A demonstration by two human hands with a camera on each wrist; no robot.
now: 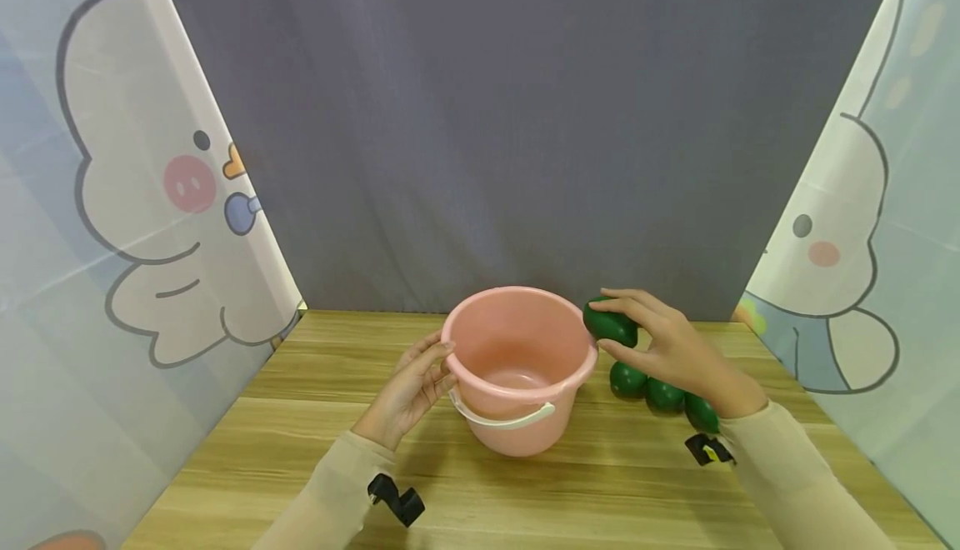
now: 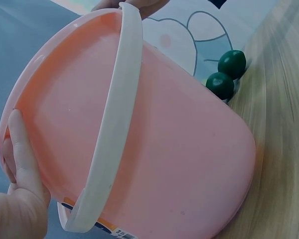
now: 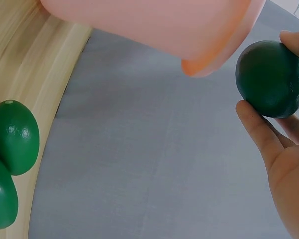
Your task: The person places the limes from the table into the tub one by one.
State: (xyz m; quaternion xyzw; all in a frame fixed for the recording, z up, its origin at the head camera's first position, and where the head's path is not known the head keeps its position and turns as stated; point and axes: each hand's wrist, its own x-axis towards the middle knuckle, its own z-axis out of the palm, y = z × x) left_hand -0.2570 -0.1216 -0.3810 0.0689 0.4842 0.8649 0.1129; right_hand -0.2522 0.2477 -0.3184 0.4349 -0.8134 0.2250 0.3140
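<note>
A pink bucket (image 1: 521,442) stands upright on the wooden table, its white handle (image 1: 502,423) hanging down on the near side. My left hand (image 1: 411,390) grips its rim at the left; in the left wrist view one digit lies inside the rim and others outside. My right hand (image 1: 667,350) holds a glossy dark green avocado (image 1: 611,327) between thumb and fingers, right at the bucket's right rim. The right wrist view shows this held avocado (image 3: 269,79) beside the rim, above table height. The bucket's visible floor has nothing on it.
Several more avocados (image 1: 664,396) lie in a row on the table (image 1: 300,433), right of the bucket and partly under my right forearm. A grey cloth (image 1: 487,133) hangs behind the table's back edge. Printed cartoon curtains (image 1: 150,200) flank both sides.
</note>
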